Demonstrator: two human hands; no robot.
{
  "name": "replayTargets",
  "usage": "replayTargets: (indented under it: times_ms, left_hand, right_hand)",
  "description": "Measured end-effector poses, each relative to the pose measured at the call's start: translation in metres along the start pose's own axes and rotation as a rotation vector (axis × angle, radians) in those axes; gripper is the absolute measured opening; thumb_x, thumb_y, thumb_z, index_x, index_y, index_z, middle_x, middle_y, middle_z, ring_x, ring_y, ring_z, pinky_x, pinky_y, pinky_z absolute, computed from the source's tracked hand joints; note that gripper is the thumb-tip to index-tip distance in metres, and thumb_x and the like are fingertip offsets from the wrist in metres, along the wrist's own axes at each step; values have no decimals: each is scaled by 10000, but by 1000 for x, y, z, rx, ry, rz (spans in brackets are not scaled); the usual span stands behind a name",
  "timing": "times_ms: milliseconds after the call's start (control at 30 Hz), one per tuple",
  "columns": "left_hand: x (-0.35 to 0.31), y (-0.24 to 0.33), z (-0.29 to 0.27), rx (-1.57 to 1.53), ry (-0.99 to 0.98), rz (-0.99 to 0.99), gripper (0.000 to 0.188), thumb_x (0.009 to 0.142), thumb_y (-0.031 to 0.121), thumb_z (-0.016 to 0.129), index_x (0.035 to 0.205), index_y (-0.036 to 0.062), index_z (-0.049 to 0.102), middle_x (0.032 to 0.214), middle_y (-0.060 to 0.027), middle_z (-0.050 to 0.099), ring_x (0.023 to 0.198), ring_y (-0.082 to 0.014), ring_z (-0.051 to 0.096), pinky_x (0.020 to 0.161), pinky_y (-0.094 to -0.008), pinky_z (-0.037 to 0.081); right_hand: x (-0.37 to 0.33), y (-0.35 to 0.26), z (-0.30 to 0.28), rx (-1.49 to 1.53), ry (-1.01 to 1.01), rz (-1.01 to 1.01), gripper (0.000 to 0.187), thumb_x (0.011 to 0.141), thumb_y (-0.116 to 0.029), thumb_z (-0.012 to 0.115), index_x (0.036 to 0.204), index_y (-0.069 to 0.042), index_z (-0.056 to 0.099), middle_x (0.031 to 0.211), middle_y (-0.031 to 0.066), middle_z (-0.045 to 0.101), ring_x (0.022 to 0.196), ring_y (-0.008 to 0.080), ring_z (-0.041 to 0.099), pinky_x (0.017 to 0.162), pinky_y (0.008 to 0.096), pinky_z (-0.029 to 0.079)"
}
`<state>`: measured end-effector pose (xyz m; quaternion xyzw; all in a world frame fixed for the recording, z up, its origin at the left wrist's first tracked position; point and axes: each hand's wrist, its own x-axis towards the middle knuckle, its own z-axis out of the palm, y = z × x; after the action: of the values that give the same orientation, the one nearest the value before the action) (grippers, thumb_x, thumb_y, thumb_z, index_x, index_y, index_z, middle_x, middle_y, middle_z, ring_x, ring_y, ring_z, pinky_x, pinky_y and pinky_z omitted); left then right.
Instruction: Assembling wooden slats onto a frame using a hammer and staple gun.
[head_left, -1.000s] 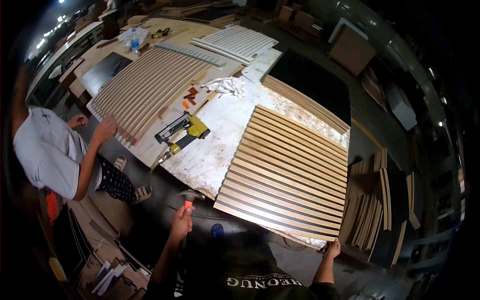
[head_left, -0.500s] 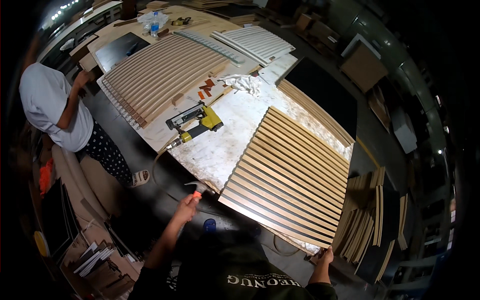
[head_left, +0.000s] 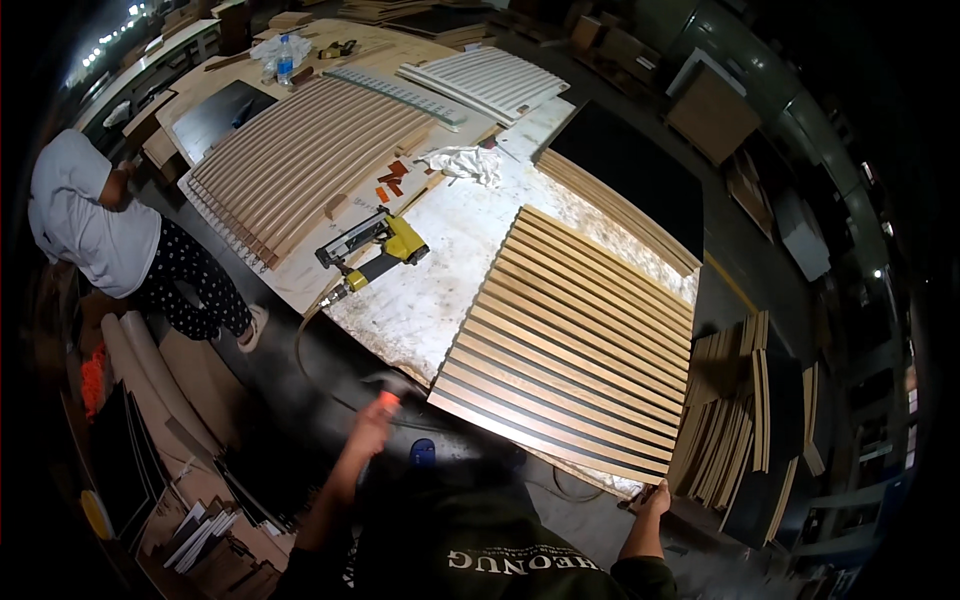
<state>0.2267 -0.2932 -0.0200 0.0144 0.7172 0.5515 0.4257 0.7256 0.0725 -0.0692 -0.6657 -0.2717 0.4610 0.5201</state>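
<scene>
Seen from above, a person stands at the near edge of a white, stained bench [head_left: 430,290]. A slatted wooden panel [head_left: 575,340], pale strips alternating with dark gaps, lies flat on the bench's right part, its near edge hanging just past the bench edge.

The left hand [head_left: 372,428] is closed around a small tool with an orange handle [head_left: 389,399], held just beside the panel's near left corner. The right hand [head_left: 653,498] sits at the panel's near right corner, fingers curled against the edge; how firmly it grips cannot be told.

A yellow and black nail gun [head_left: 375,250] rests on the bench, well apart from both hands. Beyond it lies a longer slatted panel [head_left: 310,160] and a crumpled white cloth [head_left: 462,165]. Another person in a white shirt [head_left: 85,215] bends over at the far left. Stacked wooden strips [head_left: 735,410] stand right of the bench.
</scene>
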Motion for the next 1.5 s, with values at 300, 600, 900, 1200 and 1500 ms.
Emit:
replayTargets:
  times_ms: [300,600,900,1200,1500]
  left_hand:
    - [7,15,-8,-129,88,56,319,914,356,487,1060,85,570,475,14,374,336,-76,315,315,-232,262]
    - [7,10,23,-81,-12,106,241,918,314,488,1033,123,579,492,49,362,341,-65,330,303,-222,237]
    - [17,7,50,331,144,865,234,927,288,475,962,62,521,506,23,371,358,-42,338,304,-214,267]
    - [-57,59,247,414,-497,293,288,907,300,502,1081,73,529,539,24,417,369,-58,359,313,-198,299]
    - [-64,59,427,779,-882,94,198,928,237,470,1028,79,535,544,8,495,339,-78,382,318,-206,287]
  right_hand:
    - [18,9,-14,-64,-129,-81,266,888,-179,504,960,57,603,839,73,627,673,152,576,613,258,460]
    - [20,8,-22,-107,-44,0,210,870,-185,537,898,-5,643,749,51,632,560,128,547,484,225,412]
    - [-4,21,-4,65,29,-169,129,805,-121,645,807,2,606,762,71,610,618,149,580,552,281,526]
    - [-22,-17,-27,-232,-238,-253,168,842,-109,584,986,-25,606,823,72,642,725,139,607,672,267,490]
    - [14,-47,-52,-659,-608,-754,311,781,-229,625,1088,-188,594,930,57,652,835,276,611,717,390,468]
